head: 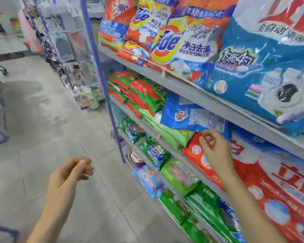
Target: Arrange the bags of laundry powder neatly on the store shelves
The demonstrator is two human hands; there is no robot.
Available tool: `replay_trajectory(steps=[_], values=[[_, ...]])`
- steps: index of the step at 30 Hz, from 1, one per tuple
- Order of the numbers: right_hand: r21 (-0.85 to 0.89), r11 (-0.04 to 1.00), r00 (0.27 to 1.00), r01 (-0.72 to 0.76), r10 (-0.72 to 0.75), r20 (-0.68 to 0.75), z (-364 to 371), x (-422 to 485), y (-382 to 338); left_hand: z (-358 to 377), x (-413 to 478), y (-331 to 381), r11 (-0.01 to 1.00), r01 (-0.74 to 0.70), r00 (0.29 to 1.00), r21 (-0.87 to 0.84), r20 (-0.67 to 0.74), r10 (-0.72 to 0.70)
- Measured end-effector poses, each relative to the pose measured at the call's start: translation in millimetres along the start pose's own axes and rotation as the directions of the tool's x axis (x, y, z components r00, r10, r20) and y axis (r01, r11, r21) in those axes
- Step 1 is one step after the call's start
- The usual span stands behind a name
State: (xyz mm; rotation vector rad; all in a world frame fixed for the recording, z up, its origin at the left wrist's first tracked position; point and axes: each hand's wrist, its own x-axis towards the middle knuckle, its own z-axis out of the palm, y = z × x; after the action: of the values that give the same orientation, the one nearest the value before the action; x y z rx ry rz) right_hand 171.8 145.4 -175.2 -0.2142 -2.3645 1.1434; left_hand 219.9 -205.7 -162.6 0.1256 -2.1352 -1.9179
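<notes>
Two hands show, the left hand (72,172) and the right hand (216,151). Three grey shelf edges (140,68) are visible, and at least three orange Tide bags (172,44).

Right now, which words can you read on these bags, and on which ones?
"Tide", logo partly covered: orange bag, top shelf.
"净白去渍": same bag, right of the logo.
Big blue bag: red characters cut off, rest blurred.
Small blue bag: print too small.
Lower bags: blurred.
</notes>
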Motion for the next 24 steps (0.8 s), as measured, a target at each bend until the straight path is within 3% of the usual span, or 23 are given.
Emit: replay_trajectory(steps=[6,8,12,14,17,24], values=[[-0.435,0.872,0.974,0.223,-0.182,0.134,112,67,-9,9,114,-3,1.0,0.015,0.974,0.005,0.226,-0.016],[-0.561,0.807,0.98,0.183,-0.108,0.165,138,80,-6,10,145,-5,1.0,0.002,0.961,0.02,0.276,-0.008],[-0.658,0.75,0.997,0.067,-0.018,0.081,161,88,10,15,193,-14,0.998,-0.049,0.928,0.05,0.371,0.027],[-0.533,0.846,1.0,0.008,-0.021,-0.019,156,83,8,22,208,-18,0.997,-0.048,0.909,0.058,0.417,0.02],[-0.124,0.972,0.967,-0.2,0.175,-0.184,131,75,-17,36,222,-23,0.996,-0.073,0.853,0.05,0.521,0.037],[0.241,0.928,0.855,-0.284,0.359,-0.374,43,37,-78,77,231,-25,0.998,-0.041,0.69,-0.053,0.721,0.066]])
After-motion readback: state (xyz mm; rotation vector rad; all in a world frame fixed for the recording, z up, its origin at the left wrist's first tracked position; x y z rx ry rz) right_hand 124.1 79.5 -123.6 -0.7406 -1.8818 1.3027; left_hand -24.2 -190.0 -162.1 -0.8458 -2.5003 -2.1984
